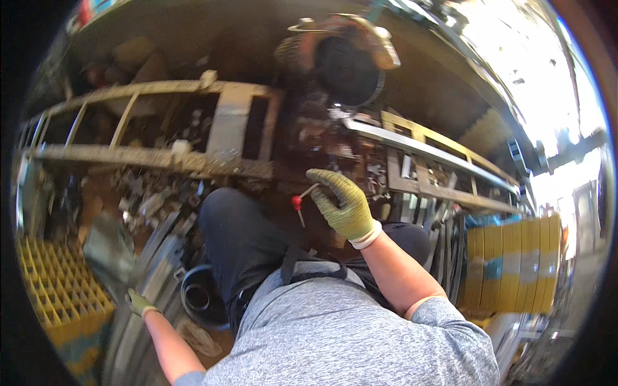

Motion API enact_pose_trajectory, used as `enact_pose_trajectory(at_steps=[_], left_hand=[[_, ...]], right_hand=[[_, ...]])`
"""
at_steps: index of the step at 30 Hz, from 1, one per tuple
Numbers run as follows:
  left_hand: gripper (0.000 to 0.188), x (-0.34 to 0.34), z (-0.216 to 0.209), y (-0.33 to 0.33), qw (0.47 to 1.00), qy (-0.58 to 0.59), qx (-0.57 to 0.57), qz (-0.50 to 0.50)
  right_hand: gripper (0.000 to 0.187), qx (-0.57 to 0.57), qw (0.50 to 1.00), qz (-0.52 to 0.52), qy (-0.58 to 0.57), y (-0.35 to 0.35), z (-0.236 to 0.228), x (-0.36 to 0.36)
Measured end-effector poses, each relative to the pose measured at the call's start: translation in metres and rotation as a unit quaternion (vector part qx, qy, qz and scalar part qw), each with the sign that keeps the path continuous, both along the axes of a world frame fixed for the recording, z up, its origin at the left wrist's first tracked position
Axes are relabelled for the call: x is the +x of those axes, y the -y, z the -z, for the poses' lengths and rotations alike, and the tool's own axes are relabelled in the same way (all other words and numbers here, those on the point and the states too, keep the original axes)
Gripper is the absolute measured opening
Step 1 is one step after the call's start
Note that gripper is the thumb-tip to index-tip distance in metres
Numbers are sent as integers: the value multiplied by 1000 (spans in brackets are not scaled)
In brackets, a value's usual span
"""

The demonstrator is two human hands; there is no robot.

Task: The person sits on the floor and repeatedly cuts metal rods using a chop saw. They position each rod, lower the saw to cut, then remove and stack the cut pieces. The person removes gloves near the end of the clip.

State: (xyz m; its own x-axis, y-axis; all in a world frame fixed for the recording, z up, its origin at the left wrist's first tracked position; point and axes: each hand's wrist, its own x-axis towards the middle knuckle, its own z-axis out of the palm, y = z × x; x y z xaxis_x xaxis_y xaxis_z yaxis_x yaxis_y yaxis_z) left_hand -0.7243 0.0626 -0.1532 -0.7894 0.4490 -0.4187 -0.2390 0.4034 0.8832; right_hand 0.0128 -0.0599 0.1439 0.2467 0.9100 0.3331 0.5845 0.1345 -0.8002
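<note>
My right hand (pixel 344 206) wears a yellow-green knit glove and is raised in front of my knees. Its thumb and fingers pinch a thin, pale, bent rod with a red knob (pixel 297 202) on it; the lower end of the rod hangs free. I cannot make out what kind of tool this is. Down at my left side, my left hand (pixel 140 303), gloved alike, lies with its fingers stretched out by long grey metal bars (pixel 125 341). Whether it touches them is unclear. A dark round bucket (pixel 201 297) stands between those bars and my left leg.
A ladder-like frame (pixel 122 154) spans the left ahead of me; another frame with a metal rail (pixel 438 154) lies to the right. A dark round tub (pixel 347 71) stands beyond. Yellow grating (pixel 61 283) is at left, stacked yellow panels (pixel 513 264) at right. Loose scraps (pixel 154 202) litter the ground.
</note>
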Motion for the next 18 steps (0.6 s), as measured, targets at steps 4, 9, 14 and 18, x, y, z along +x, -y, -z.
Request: enact_pose_trajectory(at_steps=[4, 9, 14, 18], left_hand=[[51, 170, -70, -73, 965, 7, 159, 211], [44, 387, -190, -102, 772, -79, 371, 509], [38, 551, -274, -86, 635, -25, 392, 665], [36, 639, -294, -70, 549, -13, 381, 744]], right_hand=[[45, 108, 939, 192, -263, 15, 19, 105], [53, 97, 759, 392, -511, 36, 78, 268], [89, 65, 662, 390, -637, 27, 151, 366], [83, 98, 619, 376, -683, 2, 177, 420]])
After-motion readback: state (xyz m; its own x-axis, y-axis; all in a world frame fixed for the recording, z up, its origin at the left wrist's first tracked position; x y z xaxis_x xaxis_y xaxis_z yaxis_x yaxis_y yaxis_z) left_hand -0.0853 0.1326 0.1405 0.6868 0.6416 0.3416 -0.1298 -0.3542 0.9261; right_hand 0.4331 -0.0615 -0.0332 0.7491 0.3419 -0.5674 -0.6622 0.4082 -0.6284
